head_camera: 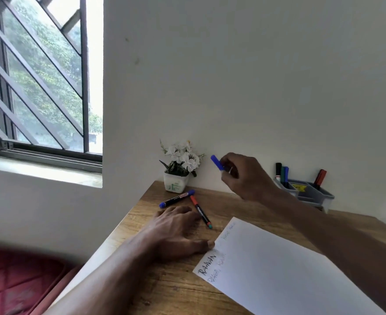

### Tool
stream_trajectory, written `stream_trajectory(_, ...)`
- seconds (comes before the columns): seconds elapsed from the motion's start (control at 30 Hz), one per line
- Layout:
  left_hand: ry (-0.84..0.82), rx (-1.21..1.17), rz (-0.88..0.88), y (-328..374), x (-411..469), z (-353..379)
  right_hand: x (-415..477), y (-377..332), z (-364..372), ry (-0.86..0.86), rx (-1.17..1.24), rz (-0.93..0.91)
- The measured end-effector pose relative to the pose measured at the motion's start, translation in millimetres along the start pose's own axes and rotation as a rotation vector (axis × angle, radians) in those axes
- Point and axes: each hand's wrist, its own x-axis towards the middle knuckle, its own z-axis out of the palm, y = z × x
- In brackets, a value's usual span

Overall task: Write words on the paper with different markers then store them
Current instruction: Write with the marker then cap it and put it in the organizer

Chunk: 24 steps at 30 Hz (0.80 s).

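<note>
The right hand (244, 176) pinches a blue marker (217, 162) in its fingertips, raised above the desk (164, 287) near the wall. The left hand (176, 230) lies spread flat on the desk, thumb touching the paper (278, 269) (words already written). Just beyond lie a blue-capped marker (177, 198) and a red-capped marker (201, 212). A gray organizer (310, 192) holds 4 more.

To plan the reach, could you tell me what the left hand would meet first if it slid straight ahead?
Most likely the blue-capped marker lying just beyond the left hand, then the flower pot; the red-capped marker beside its fingers might be brushed.
</note>
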Motion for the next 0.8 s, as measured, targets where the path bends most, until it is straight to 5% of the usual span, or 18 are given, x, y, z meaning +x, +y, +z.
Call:
stream_trajectory(0.27, 0.322, 0.028, 0.13, 14, -12, -7, -127, 2, -8, -0.008, -0.097, -0.229)
stream_trajectory(0.5, 0.456, 0.205, 0.295, 30, -22, 4, -137, 12, 6, -0.078, -0.08, -0.22)
stream_trajectory(0.8, 0.547, 0.079, 0.327, 44, -27, 10, -137, 16, 6, -0.065, 0.033, -0.269)
